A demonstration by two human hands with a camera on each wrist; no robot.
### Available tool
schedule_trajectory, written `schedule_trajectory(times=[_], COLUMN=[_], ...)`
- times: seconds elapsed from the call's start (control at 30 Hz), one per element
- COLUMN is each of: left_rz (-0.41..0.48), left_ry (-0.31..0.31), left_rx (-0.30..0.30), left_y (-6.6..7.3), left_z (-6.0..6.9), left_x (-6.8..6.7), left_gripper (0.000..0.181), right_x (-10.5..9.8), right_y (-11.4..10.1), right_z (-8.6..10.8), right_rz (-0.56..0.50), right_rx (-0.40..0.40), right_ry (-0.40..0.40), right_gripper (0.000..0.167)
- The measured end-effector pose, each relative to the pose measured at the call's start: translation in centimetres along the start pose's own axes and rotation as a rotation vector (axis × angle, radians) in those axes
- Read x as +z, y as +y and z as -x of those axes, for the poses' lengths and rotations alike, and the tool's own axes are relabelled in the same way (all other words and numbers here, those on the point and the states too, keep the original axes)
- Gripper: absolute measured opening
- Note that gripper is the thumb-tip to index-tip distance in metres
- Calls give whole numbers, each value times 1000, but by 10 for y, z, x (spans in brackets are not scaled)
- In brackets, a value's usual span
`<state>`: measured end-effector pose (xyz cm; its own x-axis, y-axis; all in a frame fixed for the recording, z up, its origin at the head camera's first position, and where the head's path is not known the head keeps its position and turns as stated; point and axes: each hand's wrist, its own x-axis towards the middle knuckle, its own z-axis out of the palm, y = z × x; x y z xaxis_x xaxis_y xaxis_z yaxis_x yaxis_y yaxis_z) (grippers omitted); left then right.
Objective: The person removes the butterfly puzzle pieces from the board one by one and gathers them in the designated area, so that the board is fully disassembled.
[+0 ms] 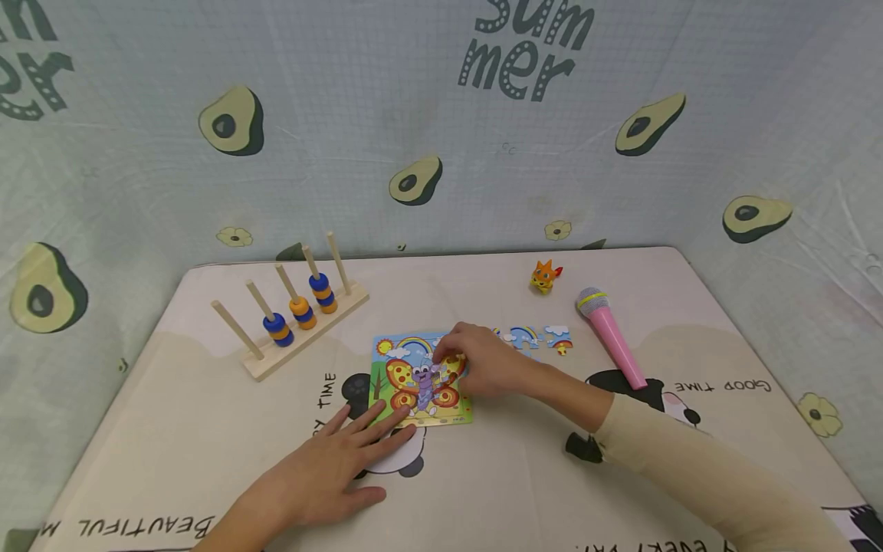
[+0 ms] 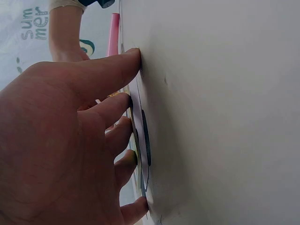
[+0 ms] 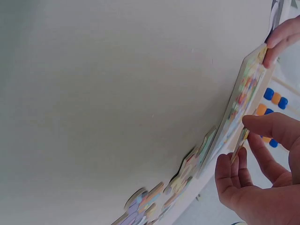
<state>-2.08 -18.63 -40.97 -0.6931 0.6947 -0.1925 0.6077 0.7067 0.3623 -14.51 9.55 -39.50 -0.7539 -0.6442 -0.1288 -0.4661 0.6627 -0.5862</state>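
Note:
A butterfly jigsaw puzzle (image 1: pixel 441 418) in a flat board lies on the table between the hands. My left hand (image 1: pixel 338 464) is spread flat, its fingertips resting on the board's lower left edge and its thumb on the tablecloth. Over the upper right part of the board is my right hand (image 1: pixel 488 360). In the right wrist view it pinches a thin puzzle piece (image 3: pixel 240 144) between thumb and fingers, tilted above the board. Loose puzzle pieces (image 1: pixel 559 337) with cloud and rainbow prints lie right of the board, partly hidden behind the right hand.
At the back left stands a wooden peg rack (image 1: pixel 303 337) with blue and orange beads. A small orange animal toy (image 1: pixel 543 277) and a pink toy microphone (image 1: pixel 612 337) lie at the back right. A printed cloth wall (image 1: pixel 331 192) rises behind the table.

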Motion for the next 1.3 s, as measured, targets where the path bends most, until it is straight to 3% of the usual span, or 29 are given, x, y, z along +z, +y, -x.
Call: schedule_trajectory(times=[0.23, 0.47, 1.0, 1.3], left_rz=[24, 22, 4, -1], left_ry=[-24, -17, 13, 21], left_rx=[-19, -17, 2, 7], left_y=[-1, -1, -1, 0], left_z=[0, 0, 0, 1], left_x=[1, 1, 2, 2], left_gripper=[76, 75, 76, 75], right_x=[-6, -11, -27, -34], right_y=[7, 20, 43, 62], right_z=[7, 14, 42, 61], right_rz=[-14, -19, -101, -51], right_rx=[16, -12, 38, 54], right_ry=[29, 39, 80, 132], right_gripper=[41, 41, 44, 50])
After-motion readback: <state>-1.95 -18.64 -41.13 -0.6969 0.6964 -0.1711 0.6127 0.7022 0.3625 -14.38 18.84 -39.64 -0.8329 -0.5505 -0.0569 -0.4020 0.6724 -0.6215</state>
